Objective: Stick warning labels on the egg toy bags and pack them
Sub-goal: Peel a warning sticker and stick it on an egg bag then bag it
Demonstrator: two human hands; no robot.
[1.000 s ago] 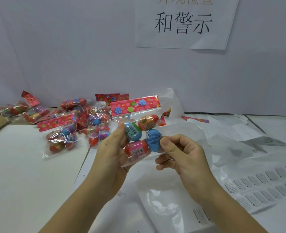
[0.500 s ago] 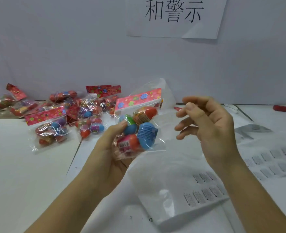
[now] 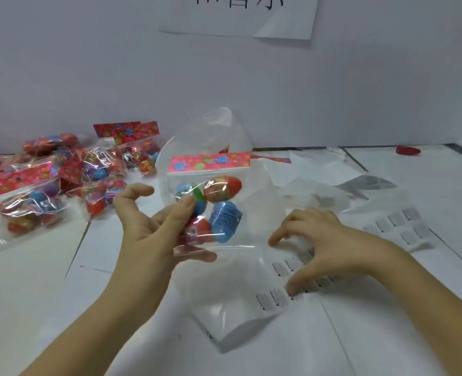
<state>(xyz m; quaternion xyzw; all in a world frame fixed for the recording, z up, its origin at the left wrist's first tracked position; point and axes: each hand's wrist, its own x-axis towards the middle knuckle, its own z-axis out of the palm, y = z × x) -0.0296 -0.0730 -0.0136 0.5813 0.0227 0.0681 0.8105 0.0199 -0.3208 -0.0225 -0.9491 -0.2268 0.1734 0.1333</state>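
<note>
Pinching egg toy bag [image 3: 213, 202] in left hand [image 3: 148, 240], centre; touching label sheet [image 3: 274, 302] with spread right hand [image 3: 330, 240]; sticking, packing apparently pending.

Brightly and evenly lit with a cool, bluish-white cast, leaving only faint, soft shadows on the table [image 3: 34, 294], darkest under the lifted front corner of the glossy sheet [image 3: 232, 305]. Glinting with white glare on that sheet, on the cellophane of the held bag [image 3: 219, 204] and on the pile [image 3: 48, 202] at far left. Soft throughout, with print on the labels [image 3: 287, 267] too smeared to read, fingertips of the left hand [image 3: 154, 240] slightly motion-blurred, and table seams bowed toward the right edge by the wide lens.
</note>
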